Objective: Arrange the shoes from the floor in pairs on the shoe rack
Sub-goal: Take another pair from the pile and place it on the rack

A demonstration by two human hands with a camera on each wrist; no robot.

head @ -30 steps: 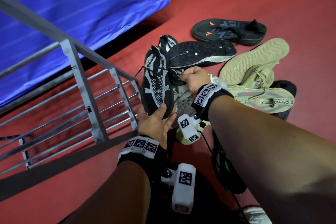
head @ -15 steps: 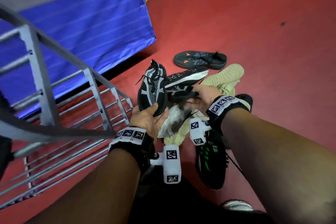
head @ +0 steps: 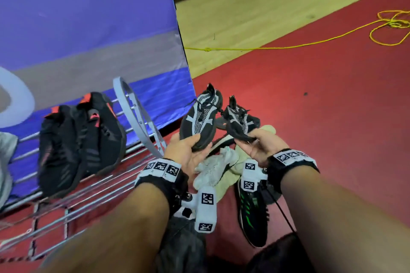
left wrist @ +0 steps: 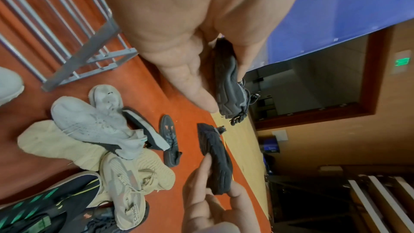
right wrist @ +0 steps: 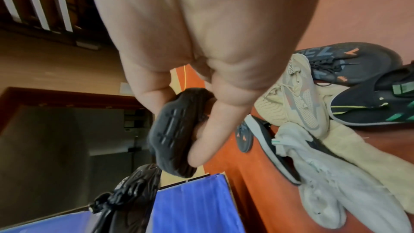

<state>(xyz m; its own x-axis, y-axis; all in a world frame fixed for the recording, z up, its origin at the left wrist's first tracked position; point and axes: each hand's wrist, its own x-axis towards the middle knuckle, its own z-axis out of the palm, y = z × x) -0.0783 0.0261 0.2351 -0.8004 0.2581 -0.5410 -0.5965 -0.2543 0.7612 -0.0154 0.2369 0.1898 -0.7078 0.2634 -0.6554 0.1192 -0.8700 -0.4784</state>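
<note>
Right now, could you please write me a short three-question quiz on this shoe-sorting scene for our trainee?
1. True or false: the left hand and the right hand each hold one black mesh shoe.
2. Multiple choice: the black and red pair sits A) on the red floor, B) on the shoe rack, C) in the person's lap.
3. Fill in: the shoe with green stripes lies on the ____.

Key:
1. True. The left shoe and the right shoe look alike.
2. B.
3. Floor, close under the right wrist.
</note>
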